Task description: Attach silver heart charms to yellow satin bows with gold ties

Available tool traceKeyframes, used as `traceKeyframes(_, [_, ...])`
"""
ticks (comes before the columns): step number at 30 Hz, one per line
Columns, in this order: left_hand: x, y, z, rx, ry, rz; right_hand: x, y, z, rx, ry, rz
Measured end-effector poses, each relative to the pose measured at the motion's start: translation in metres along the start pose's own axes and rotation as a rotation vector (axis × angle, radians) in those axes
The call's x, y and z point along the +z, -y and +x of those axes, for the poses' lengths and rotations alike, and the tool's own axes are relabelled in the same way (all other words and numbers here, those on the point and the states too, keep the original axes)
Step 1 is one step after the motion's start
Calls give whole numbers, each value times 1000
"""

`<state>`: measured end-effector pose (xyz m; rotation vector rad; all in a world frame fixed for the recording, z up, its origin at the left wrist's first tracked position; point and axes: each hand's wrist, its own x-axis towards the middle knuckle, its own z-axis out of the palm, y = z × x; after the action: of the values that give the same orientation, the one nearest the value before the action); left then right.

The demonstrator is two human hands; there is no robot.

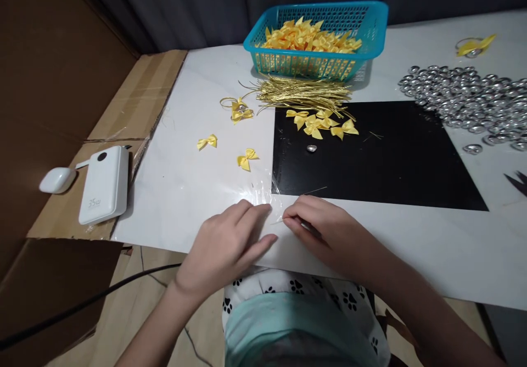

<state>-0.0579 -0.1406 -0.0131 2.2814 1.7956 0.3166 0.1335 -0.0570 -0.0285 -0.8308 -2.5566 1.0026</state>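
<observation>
My right hand (319, 224) is closed in a pinch at the near edge of the table, its thumb and forefinger on a thin gold wire tie (315, 190), part of which shows beyond the knuckles. My left hand (233, 235) lies just to the left with fingers stretched and thumb apart, holding nothing I can see. Beyond it are two loose yellow ribbon bows (247, 159). A single silver heart-shaped bead (312, 148) rests on the black mat (395, 158), below several more yellow bows (315, 125).
A blue basket (317, 56) full of yellow bows stands at the back, with a bundle of gold wire ties (304, 92) before it. Silver beads (473, 98) are heaped at right, near scissors (516, 183). A white power bank (105, 185) sits on cardboard at left.
</observation>
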Motion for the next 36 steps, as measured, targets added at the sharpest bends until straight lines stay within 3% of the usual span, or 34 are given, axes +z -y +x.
traceKeyframes(7, [5, -12, 22, 47, 37, -304, -2, -1, -1, 6, -18, 11])
traceKeyframes(13, [-1, -11, 21, -83, 109, -531, -11, -1, -2, -1, -6, 77])
traceKeyframes(23, [-8, 10, 16, -124, 89, -500, -34, -17, -23, 108, -40, 40])
traceKeyframes(36, [-8, 14, 15, -171, 138, -428, -34, -26, -35, 149, -21, -16])
